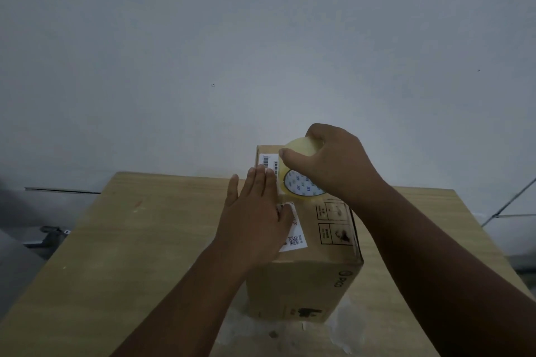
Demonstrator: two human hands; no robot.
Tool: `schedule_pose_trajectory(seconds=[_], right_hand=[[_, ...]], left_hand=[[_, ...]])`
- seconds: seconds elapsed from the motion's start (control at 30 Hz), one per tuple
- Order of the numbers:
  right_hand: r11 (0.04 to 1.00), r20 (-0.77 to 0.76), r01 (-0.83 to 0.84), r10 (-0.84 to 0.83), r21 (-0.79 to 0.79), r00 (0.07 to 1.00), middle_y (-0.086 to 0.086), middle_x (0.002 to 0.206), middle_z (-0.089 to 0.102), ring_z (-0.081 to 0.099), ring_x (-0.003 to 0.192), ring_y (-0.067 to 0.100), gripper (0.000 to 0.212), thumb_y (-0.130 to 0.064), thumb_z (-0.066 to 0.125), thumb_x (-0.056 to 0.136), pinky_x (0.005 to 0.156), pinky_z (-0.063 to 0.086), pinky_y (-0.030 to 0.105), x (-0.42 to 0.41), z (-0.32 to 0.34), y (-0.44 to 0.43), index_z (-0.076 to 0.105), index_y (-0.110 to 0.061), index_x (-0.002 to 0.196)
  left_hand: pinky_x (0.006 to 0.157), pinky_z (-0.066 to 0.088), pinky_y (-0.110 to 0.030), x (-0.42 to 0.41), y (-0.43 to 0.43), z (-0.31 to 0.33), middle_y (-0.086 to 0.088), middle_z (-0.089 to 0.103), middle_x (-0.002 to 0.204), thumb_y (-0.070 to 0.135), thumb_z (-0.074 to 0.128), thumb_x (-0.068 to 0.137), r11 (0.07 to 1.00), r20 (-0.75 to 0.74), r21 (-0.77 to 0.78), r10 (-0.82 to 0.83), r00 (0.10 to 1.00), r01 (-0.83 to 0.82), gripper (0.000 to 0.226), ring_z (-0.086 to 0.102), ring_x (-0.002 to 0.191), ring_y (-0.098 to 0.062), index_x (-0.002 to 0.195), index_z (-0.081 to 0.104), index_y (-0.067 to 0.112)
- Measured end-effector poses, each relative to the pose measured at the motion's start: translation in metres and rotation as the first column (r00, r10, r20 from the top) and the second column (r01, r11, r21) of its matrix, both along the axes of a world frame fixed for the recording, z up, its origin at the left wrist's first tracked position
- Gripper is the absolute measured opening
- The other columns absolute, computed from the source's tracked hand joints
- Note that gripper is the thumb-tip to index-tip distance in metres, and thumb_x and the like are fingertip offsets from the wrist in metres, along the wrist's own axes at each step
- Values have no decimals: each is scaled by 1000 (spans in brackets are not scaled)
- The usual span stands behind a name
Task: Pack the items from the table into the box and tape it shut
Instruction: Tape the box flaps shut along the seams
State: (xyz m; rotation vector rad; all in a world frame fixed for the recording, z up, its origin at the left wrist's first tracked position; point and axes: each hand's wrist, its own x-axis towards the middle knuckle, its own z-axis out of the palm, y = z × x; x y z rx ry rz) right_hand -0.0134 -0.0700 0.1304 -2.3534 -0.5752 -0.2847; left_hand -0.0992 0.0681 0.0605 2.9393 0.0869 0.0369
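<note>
Taping the closed box (307, 243) on the desk (139, 240), roll in one hand and the other pressing.

Right hand (333, 165) grips the tape roll (301, 174) over the far end of the lid; left hand (255, 211) lies open and flat just beside it, across a white label (295, 236). Best to keep that palm pressing close behind the roll so the strip lies smooth (contents can't be seen, flaps shut).

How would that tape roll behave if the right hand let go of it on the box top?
The tape roll is round and held tilted on edge, so it would probably roll or topple flat. Its glossy surface looks slippery. The box top is flat, so it should stop there.
</note>
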Motion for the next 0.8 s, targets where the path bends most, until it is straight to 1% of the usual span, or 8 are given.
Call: schedule_pose_trajectory(seconds=[0.1,0.23,0.27,0.33,0.43,0.57,0.67,0.8], right_hand=[[999,22,-7,7,-36,1000,-4,78,59,54,69,8,43,-59,70,79,58,43,25,1,-1,2,61,-18,86],[995,15,-44,45,-94,999,-7,76,56,54,70,7,57,-78,60,77,58,38,24,3,2,1,58,-21,85],[996,-37,-66,64,-53,997,-7,78,58,56,72,7,62,-83,54,75,60,40,24,4,3,-1,59,-22,86],[976,-174,-98,133,195,976,-3,82,65,65,78,13,65,-85,50,77,66,52,33,6,2,-9,64,-22,88],[915,-227,-37,139,401,964,-3,82,69,71,80,13,54,-73,56,84,69,58,37,6,-14,-16,68,-20,89],[768,-188,28,122,640,975,-2,63,50,56,65,15,45,-44,62,97,60,45,27,2,-27,-10,59,-6,73],[770,-125,-20,129,638,984,-5,59,51,55,62,12,39,-32,64,97,57,41,23,5,-25,-6,59,-13,64],[808,-74,-31,92,588,993,-7,53,55,54,57,9,32,-22,68,92,55,43,24,15,-16,-25,66,-18,61]], left_hand=[[124,-15,-48,0,-1,2,-12,-4,171,53,-17,82,992,-1,117,-50,999,50,94,-10,157,-24,162,0,8],[127,-8,-45,5,-4,3,-18,1,169,51,-20,78,978,9,195,-78,997,75,98,-4,157,-28,161,3,4],[127,-7,-44,6,-5,4,-20,3,169,51,-20,78,976,6,205,-75,997,73,99,-1,157,-29,161,3,4],[127,-7,-43,8,-8,6,-22,1,168,56,-19,75,979,-18,195,-64,998,66,102,-2,157,-30,161,-1,6],[126,-11,-44,10,-17,6,-22,-10,168,68,-15,71,992,-30,122,-20,999,24,106,-11,157,-31,160,-14,11],[126,-9,-45,9,-26,-7,-16,-21,167,92,2,74,998,20,-23,54,998,-54,115,-23,154,-27,158,-23,18],[126,-7,-47,7,-24,-9,-13,-24,167,100,6,70,999,11,-21,48,999,-48,122,-23,154,-26,156,-27,21],[127,-7,-44,5,-20,-3,-12,-25,167,101,10,68,995,-56,-11,103,993,-104,132,-24,154,-23,158,-21,9]])
